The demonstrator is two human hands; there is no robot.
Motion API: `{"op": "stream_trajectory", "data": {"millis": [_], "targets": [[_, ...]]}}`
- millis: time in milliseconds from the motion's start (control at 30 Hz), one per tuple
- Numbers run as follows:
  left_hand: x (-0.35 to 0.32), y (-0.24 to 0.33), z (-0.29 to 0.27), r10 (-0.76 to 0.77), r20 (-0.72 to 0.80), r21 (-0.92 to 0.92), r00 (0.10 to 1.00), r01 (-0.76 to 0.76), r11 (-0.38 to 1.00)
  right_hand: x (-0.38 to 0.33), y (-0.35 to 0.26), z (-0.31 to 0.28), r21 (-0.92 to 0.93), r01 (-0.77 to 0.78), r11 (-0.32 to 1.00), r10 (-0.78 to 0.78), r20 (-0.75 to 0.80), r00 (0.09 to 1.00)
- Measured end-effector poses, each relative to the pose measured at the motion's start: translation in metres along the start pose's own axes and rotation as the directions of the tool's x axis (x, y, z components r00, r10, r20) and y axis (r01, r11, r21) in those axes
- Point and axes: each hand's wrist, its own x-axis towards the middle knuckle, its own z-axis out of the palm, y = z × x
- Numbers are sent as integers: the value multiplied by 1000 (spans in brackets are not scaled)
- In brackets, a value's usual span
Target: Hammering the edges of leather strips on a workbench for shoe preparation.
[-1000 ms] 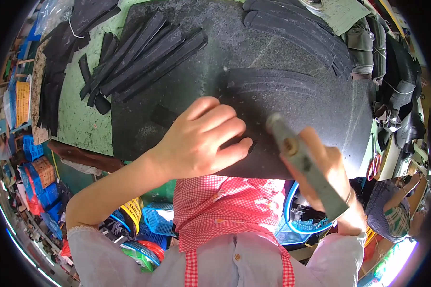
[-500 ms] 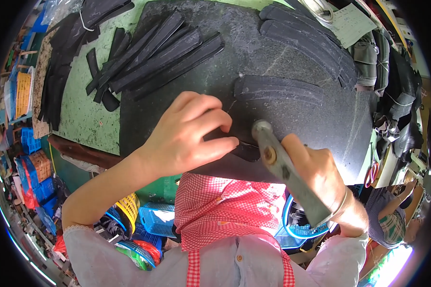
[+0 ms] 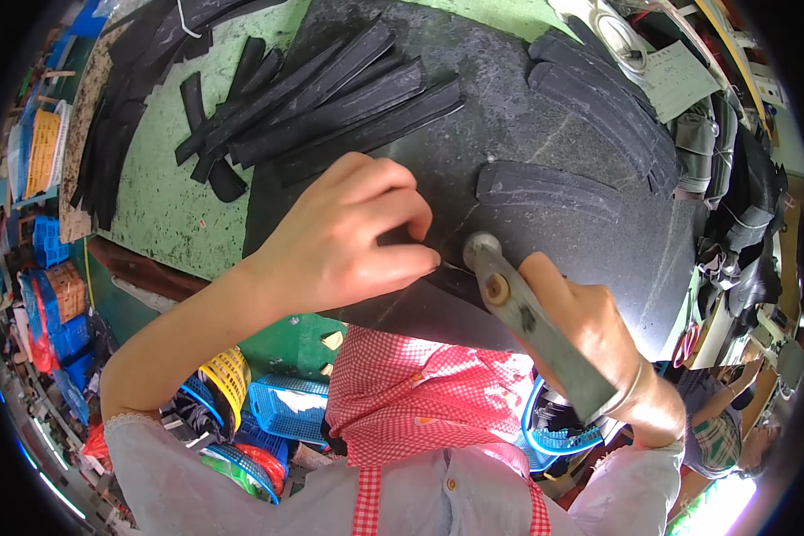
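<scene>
My left hand point(image 3: 348, 237) presses a black rubber piece down onto the dark stone slab point(image 3: 545, 116) near its front edge; the piece is mostly hidden under my fingers. My right hand point(image 3: 590, 335) grips a grey metal cutting tool point(image 3: 527, 317) whose round head touches the slab just right of my left fingertips. Beyond the tool lies a curved black rubber strip point(image 3: 545, 188). A stack of long black strips point(image 3: 330, 94) lies farther back on the slab and green table.
More curved black pieces point(image 3: 598, 89) are stacked at the slab's far right. The green table point(image 3: 170, 205) carries loose black offcuts. Blue and yellow baskets point(image 3: 277, 402) stand below the table. Another person point(image 3: 724, 420) sits at the lower right.
The metal tool has swung down from a raised tilt until its head meets the slab by my left fingertips. My left hand stayed pressed on the rubber piece.
</scene>
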Motion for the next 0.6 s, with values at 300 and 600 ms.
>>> {"op": "stream_trajectory", "data": {"millis": [300,600], "targets": [[-9,-10,-11,-32,-21,-38,999,31,999,19,-6,7,-64,74,995,-73,7,997],[-19,-23,-26,-46,-13,-34,999,46,998,37,-12,2,-63,98,993,-96,37,995]]}}
